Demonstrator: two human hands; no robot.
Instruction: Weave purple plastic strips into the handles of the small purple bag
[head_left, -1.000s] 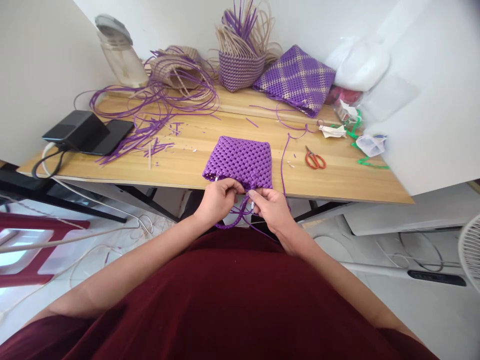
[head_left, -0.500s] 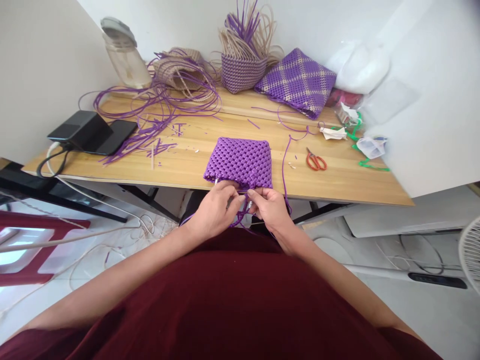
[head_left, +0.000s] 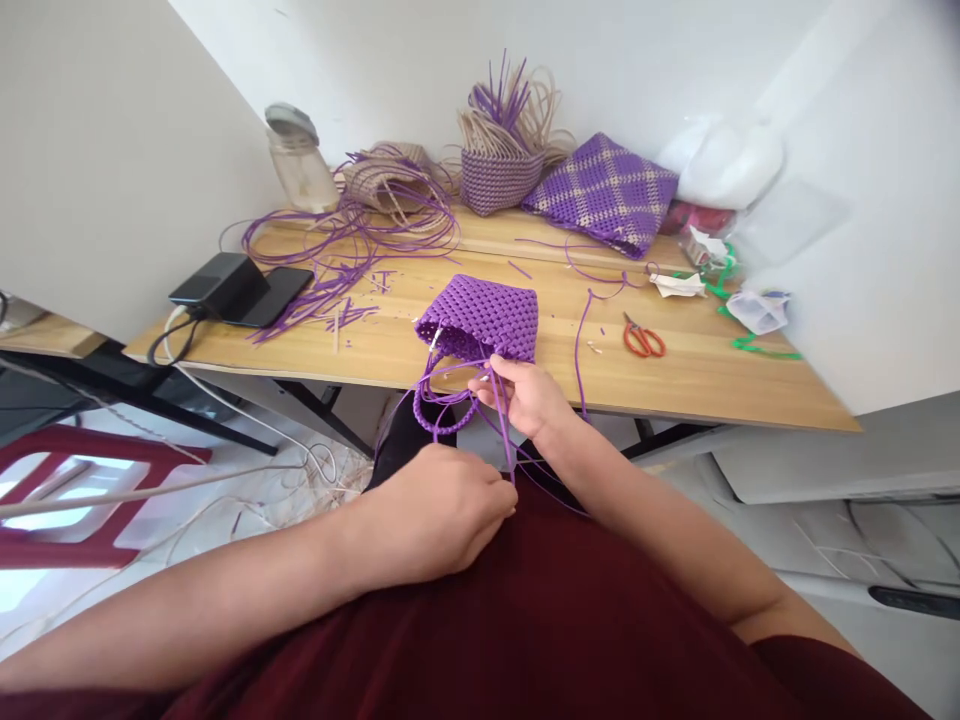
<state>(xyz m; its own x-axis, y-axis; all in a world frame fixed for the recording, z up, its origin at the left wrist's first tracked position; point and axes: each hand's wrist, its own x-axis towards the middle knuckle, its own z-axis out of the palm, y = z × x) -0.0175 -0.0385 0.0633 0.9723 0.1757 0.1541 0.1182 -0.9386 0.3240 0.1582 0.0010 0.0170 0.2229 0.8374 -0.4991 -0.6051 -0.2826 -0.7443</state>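
Note:
A small woven purple bag (head_left: 484, 308) lies on its side at the table's front edge, its opening facing me. A braided purple handle (head_left: 448, 428) loops down from the opening over my lap. My right hand (head_left: 531, 397) is closed in a pinch on purple strips right at the bag's rim. Nearer my body, my left hand (head_left: 450, 505) is closed on the end of a thin purple strip (head_left: 508, 440) that runs taut from the rim. A short white piece (head_left: 436, 340) sticks out at the opening's left side.
Red-handled scissors (head_left: 643, 338) lie to the right. Behind are a checked purple bag (head_left: 607, 195), a half-woven basket (head_left: 501, 180), coiled strips (head_left: 405, 228) and a bottle (head_left: 301, 165). A black phone (head_left: 274, 297) and cut scraps (head_left: 349, 315) lie at left.
My left hand has moved from the bag's rim down toward my body, drawing a purple strip. The right hand stays at the rim. The bag's opening and braided handle now show more.

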